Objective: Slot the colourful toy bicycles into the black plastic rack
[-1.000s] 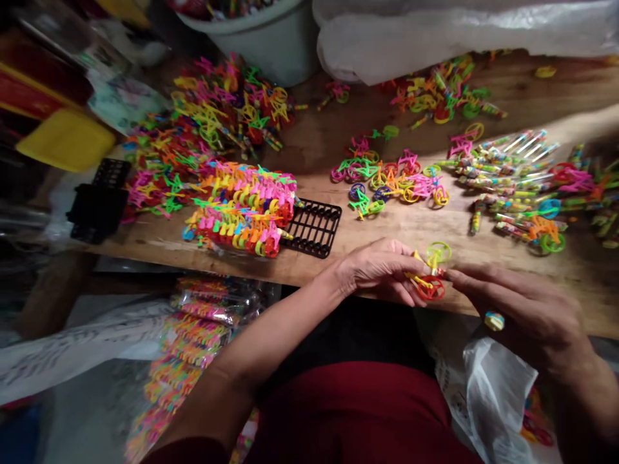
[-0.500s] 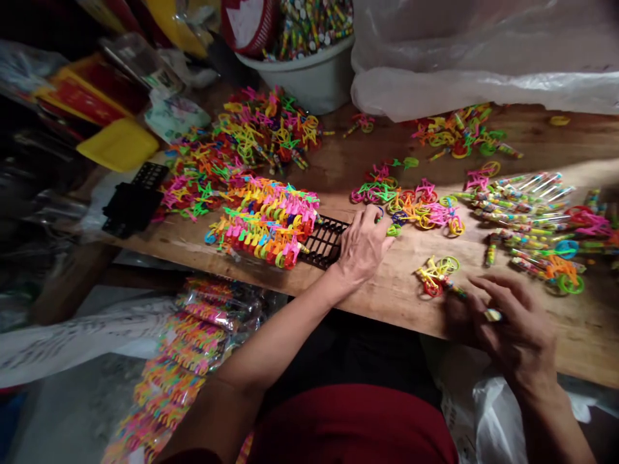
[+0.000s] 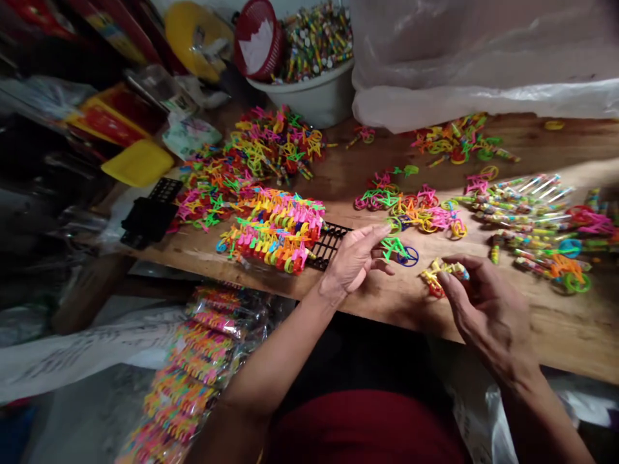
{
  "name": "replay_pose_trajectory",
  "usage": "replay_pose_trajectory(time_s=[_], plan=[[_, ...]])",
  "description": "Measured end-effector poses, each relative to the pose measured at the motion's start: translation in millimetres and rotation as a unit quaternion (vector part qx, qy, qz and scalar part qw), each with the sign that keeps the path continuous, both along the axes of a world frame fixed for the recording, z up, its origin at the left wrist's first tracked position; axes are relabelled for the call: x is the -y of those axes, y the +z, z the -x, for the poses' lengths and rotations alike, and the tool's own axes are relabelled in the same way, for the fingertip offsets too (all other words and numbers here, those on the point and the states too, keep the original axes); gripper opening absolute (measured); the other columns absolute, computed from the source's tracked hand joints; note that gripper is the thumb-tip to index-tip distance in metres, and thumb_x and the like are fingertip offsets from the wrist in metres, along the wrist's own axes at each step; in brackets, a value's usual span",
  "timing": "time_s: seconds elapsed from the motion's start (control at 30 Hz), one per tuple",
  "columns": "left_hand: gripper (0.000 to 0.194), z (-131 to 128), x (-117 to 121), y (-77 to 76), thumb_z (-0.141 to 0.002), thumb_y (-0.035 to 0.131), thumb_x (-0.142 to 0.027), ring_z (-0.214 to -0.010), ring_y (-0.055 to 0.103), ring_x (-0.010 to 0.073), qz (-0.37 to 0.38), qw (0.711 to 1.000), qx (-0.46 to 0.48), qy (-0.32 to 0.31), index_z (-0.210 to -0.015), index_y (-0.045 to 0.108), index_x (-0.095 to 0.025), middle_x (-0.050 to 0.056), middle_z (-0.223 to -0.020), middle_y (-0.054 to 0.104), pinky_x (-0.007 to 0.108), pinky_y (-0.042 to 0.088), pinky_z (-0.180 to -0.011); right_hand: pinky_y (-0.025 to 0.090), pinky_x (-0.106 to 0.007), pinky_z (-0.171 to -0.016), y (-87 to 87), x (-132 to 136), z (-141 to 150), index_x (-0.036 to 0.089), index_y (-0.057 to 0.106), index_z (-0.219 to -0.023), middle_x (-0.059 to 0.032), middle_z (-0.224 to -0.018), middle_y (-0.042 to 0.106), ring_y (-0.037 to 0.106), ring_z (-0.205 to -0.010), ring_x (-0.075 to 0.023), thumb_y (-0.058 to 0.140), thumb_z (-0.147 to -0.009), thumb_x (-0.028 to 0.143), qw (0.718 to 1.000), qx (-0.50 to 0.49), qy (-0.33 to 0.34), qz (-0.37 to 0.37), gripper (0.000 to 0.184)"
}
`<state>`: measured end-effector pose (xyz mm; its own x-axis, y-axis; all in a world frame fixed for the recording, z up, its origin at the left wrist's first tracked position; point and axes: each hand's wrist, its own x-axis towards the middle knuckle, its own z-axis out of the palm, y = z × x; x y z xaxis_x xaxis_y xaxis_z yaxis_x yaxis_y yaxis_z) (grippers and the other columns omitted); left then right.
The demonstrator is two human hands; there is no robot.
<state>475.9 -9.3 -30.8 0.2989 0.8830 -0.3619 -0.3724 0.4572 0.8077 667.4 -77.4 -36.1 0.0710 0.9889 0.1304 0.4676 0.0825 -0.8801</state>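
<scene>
Two hands, each with a small plastic toy bike, at the front edge of the counter.

The left hand (image 3: 353, 261) pinches a green toy bike (image 3: 397, 249) with a blue wheel in its fingers (image 3: 374, 233), mid-frame; the right hand (image 3: 483, 309) grasps a yellow toy bike (image 3: 438, 274) with a red wheel, just right of it. Both hover over the wooden counter (image 3: 556, 322). A black rack (image 3: 329, 245) loaded with coloured bikes sits to the left; loose bikes (image 3: 416, 212) lie beyond; a white tub (image 3: 314, 96) stands at the upper centre.
</scene>
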Motion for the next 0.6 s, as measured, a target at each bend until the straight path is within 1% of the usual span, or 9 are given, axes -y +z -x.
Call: replay_pose_trajectory(time_s=[0.1, 0.17, 0.23, 0.3, 0.37, 0.4, 0.47, 0.5, 0.6], plan=[[0.043, -11, 14, -3.4, -0.074, 0.084, -0.042, -0.061, 0.065, 0.011, 0.009, 1.0, 0.018, -0.022, -0.099, 0.07, -0.011, 0.008, -0.09, 0.074, 0.02, 0.056, -0.051, 0.043, -0.023, -0.051, -5.6, 0, 7, 0.018, 0.07, -0.094, -0.0012, -0.07, 0.064, 0.056, -0.057, -0.012, 0.064, -0.092, 0.051, 0.999, 0.009, 0.029, 0.012, 0.033], [0.048, -17, 19, -3.1, -0.072, 0.087, -0.046, -0.064, 0.067, 0.0119, 0.013, 0.999, 0.026, -0.032, -0.098, 0.071, -0.01, 0.008, -0.089, 0.073, 0.02, 0.056, -0.053, 0.039, -0.022, -0.05, -8.9, 0, 9, 0.019, 0.069, -0.086, 0.0008, -0.066, 0.061, 0.052, -0.056, -0.0102, 0.064, -0.093, 0.049, 0.998, -0.003, 0.053, 0.028, 0.031], [0.051, -20, 22, -1.9, -0.073, 0.085, -0.052, -0.071, 0.07, 0.015, 0.013, 0.998, 0.05, -0.045, -0.1, 0.071, -0.01, 0.008, -0.089, 0.073, 0.021, 0.057, -0.058, 0.036, -0.021, -0.049, -10.5, 0, 11, 0.018, 0.066, -0.082, 0.0015, -0.065, 0.059, 0.049, -0.055, -0.0094, 0.063, -0.093, 0.046, 0.999, -0.013, 0.036, 0.026, 0.03], [0.05, -23, 22, -1.8, -0.075, 0.084, -0.052, -0.079, 0.071, 0.0167, 0.015, 0.995, 0.083, -0.055, -0.101, 0.071, -0.011, 0.009, -0.093, 0.073, 0.023, 0.059, -0.065, 0.035, -0.022, -0.048, -10.9, 0, 13, 0.018, 0.065, -0.078, 0.0017, -0.064, 0.057, 0.047, -0.053, -0.0091, 0.063, -0.093, 0.044, 1.0, -0.008, -0.003, 0.003, 0.03], [0.044, -24, 23, -3.8, -0.073, 0.088, -0.044, -0.079, 0.07, 0.0151, 0.028, 0.993, 0.103, -0.055, -0.096, 0.071, -0.01, 0.008, -0.091, 0.074, 0.024, 0.059, -0.07, 0.035, -0.023, -0.049, -10.8, -1, 14, 0.019, 0.066, -0.079, 0.0018, -0.063, 0.058, 0.047, -0.052, -0.0092, 0.063, -0.093, 0.04, 0.999, 0.011, -0.026, -0.029, 0.026], [0.041, -25, 23, -5.2, -0.071, 0.089, -0.04, -0.076, 0.07, 0.0135, 0.035, 0.993, 0.104, -0.048, -0.092, 0.071, -0.009, 0.007, -0.088, 0.073, 0.023, 0.059, -0.071, 0.036, -0.023, -0.05, -10.8, -1, 14, 0.019, 0.068, -0.082, 0.0018, -0.064, 0.059, 0.048, -0.053, -0.0093, 0.064, -0.092, 0.038, 0.999, 0.023, -0.023, -0.042, 0.022], [0.038, -26, 23, -7.9, -0.069, 0.09, -0.036, -0.069, 0.068, 0.0108, 0.043, 0.994, 0.099, -0.034, -0.086, 0.071, -0.008, 0.005, -0.081, 0.072, 0.021, 0.058, -0.068, 0.038, -0.023, -0.052, -11.0, -1, 12, 0.02, 0.07, -0.089, 0.0017, -0.067, 0.062, 0.051, -0.054, -0.0097, 0.063, -0.091, 0.034, 0.997, 0.049, 0.005, -0.051, 0.016], [0.037, -26, 23, -8.7, -0.069, 0.09, -0.035, -0.066, 0.067, 0.0102, 0.045, 0.994, 0.095, -0.031, -0.087, 0.071, -0.008, 0.005, -0.081, 0.073, 0.02, 0.057, -0.066, 0.039, -0.023, -0.053, -11.1, -1, 10, 0.02, 0.07, -0.092, 0.0017, -0.068, 0.063, 0.052, -0.055, -0.0098, 0.062, -0.091, 0.032, 0.997, 0.06, 0.022, -0.047, 0.014], [0.038, -24, 22, -8.1, -0.068, 0.091, -0.033, -0.065, 0.068, 0.0102, 0.05, 0.995, 0.079, -0.043, -0.088, 0.071, -0.009, 0.005, -0.085, 0.074, 0.02, 0.058, -0.064, 0.041, -0.023, -0.056, -10.9, 1, 2, 0.02, 0.07, -0.097, 0.0011, -0.073, 0.067, 0.058, -0.058, -0.0106, 0.06, -0.091, 0.028, 0.995, 0.072, 0.059, -0.02, 0.014]])
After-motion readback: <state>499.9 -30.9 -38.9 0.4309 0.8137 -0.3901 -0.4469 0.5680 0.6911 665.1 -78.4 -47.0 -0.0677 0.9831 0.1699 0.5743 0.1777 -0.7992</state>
